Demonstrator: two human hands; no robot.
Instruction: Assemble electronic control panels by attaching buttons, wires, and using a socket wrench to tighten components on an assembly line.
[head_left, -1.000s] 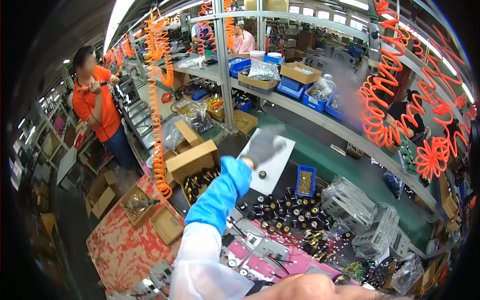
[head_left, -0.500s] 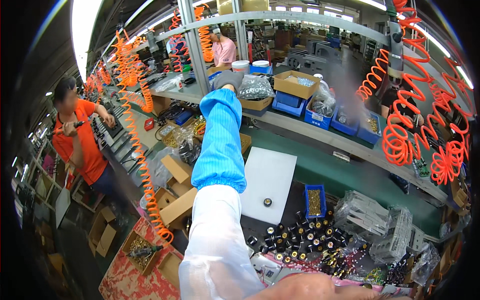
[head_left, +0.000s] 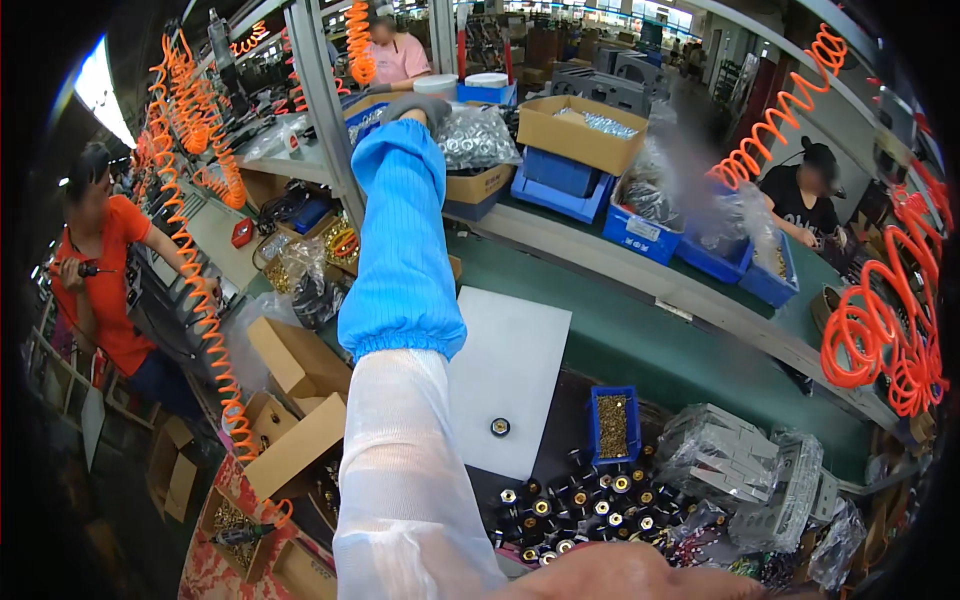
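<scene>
My left arm, in a blue sleeve cover over white cloth, stretches up to the far shelf. At its end my left hand (head_left: 412, 106), in a grey glove, reaches among the boxes beside a clear bag of metal nuts (head_left: 476, 138). Its fingers are hidden, so a grip cannot be made out. Bare skin at the lower edge is my right hand (head_left: 625, 572), cut off by the frame with its fingers out of sight. Just beyond it lies a heap of black round parts with brass hex centres (head_left: 600, 508). A single black round part (head_left: 500, 427) rests on a white sheet (head_left: 515, 350).
A blue bin of small brass pieces (head_left: 613, 425) stands behind the heap. Bagged grey metal brackets (head_left: 720, 455) lie to the right. The shelf (head_left: 640, 290) carries blue bins and a carton of screws (head_left: 585, 130). Orange coiled hoses hang both sides. Other people work left, behind and right.
The view has shifted, so the shelf and bench sit further left. My left arm still reaches to the same shelf spot. A person in black at the right now shows more fully.
</scene>
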